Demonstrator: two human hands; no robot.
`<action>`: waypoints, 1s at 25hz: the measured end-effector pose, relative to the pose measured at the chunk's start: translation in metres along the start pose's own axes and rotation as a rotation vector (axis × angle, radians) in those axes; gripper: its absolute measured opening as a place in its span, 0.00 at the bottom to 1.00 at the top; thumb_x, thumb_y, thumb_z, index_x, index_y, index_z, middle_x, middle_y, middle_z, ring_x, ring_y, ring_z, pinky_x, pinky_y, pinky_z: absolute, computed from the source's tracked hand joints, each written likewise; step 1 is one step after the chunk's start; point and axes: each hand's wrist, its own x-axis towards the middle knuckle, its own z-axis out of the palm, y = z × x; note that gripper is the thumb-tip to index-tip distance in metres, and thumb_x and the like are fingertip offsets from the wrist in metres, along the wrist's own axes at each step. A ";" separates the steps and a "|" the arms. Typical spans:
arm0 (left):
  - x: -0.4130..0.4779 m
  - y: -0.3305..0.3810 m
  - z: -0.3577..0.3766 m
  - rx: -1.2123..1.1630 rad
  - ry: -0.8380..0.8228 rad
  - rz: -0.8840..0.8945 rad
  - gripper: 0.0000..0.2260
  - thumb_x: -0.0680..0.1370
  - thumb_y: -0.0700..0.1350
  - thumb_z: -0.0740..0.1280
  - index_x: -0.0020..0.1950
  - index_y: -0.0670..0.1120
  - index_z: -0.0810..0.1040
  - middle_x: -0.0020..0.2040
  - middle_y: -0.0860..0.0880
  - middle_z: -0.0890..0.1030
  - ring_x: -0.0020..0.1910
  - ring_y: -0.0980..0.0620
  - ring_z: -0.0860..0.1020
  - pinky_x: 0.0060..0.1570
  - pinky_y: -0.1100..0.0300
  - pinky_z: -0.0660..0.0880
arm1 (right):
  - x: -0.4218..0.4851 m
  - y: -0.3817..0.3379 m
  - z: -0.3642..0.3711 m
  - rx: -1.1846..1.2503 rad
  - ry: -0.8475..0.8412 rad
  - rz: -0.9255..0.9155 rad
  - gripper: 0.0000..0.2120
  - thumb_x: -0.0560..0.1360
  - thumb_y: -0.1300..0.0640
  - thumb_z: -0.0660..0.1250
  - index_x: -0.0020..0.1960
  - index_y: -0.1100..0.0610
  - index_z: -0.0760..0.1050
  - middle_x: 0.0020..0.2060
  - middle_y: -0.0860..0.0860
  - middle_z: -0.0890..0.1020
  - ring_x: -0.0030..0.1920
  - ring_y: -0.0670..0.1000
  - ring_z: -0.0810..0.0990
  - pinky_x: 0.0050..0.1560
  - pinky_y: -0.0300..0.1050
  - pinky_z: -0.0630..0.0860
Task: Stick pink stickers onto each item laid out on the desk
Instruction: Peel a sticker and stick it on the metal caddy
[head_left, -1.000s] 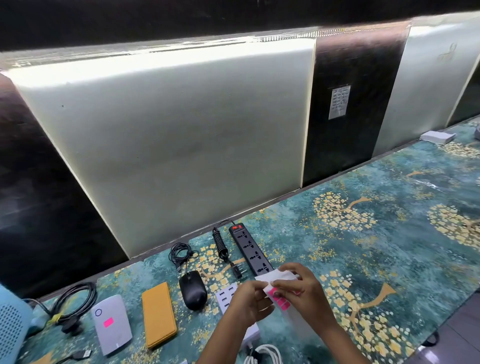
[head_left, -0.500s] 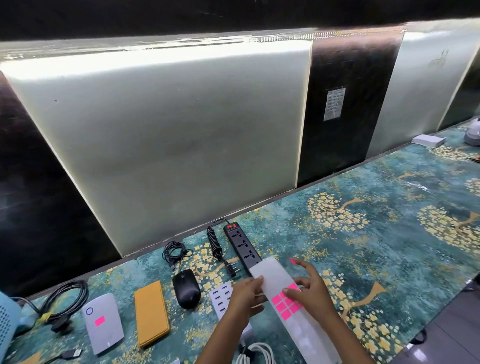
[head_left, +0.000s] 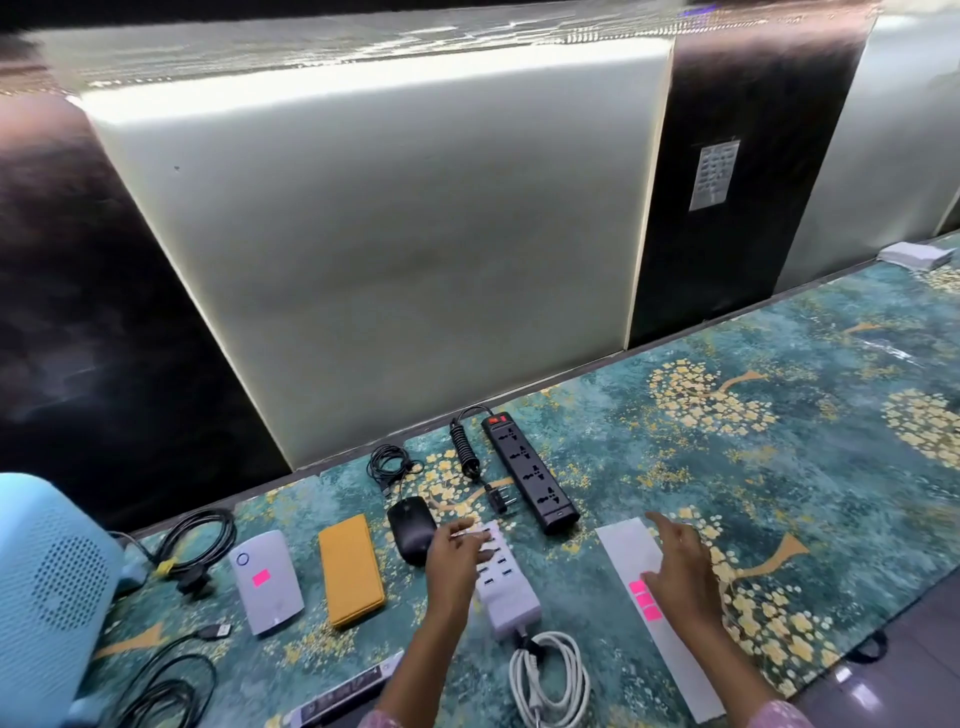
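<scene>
Since the earlier frames the sticker sheet (head_left: 626, 545) has gone from being held up in both hands to lying flat on the counter (head_left: 779, 467), and the left hand (head_left: 454, 558) has crossed over to the white charger (head_left: 506, 590). The right hand (head_left: 678, 566) lies spread on the sheet, likely to pin it down. The remaining pink stickers (head_left: 644, 600) sit just beside its thumb. The left hand's fingers bunch over the charger's far end, probably to press a sticker there, but blur hides whether they pinch one or only touch.

Left of that hand, the mouse (head_left: 412, 525) and yellow case (head_left: 350, 569) show no sticker. The white box (head_left: 266, 579) beyond them already bears one. The left hand covers some of the charger's ports, and the right forearm hides much of the sheet's near part.
</scene>
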 end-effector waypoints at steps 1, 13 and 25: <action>0.000 0.001 -0.011 0.012 0.037 0.040 0.06 0.77 0.36 0.63 0.53 0.42 0.72 0.44 0.45 0.78 0.36 0.51 0.77 0.33 0.61 0.69 | -0.003 -0.008 0.000 0.037 0.004 -0.013 0.30 0.64 0.70 0.71 0.64 0.55 0.69 0.57 0.60 0.74 0.54 0.62 0.76 0.47 0.53 0.75; -0.015 -0.034 -0.169 0.326 0.117 0.113 0.07 0.77 0.38 0.63 0.53 0.46 0.71 0.43 0.49 0.76 0.44 0.48 0.75 0.38 0.58 0.70 | -0.125 -0.162 0.071 0.331 -0.537 -0.241 0.30 0.69 0.59 0.70 0.67 0.47 0.62 0.40 0.50 0.78 0.35 0.46 0.76 0.37 0.37 0.73; -0.016 -0.040 -0.230 0.376 -0.226 0.020 0.06 0.75 0.38 0.65 0.49 0.47 0.73 0.41 0.51 0.76 0.40 0.52 0.75 0.35 0.66 0.70 | -0.179 -0.203 0.113 0.235 -0.212 0.024 0.34 0.62 0.68 0.70 0.63 0.53 0.59 0.33 0.53 0.80 0.33 0.55 0.79 0.36 0.50 0.78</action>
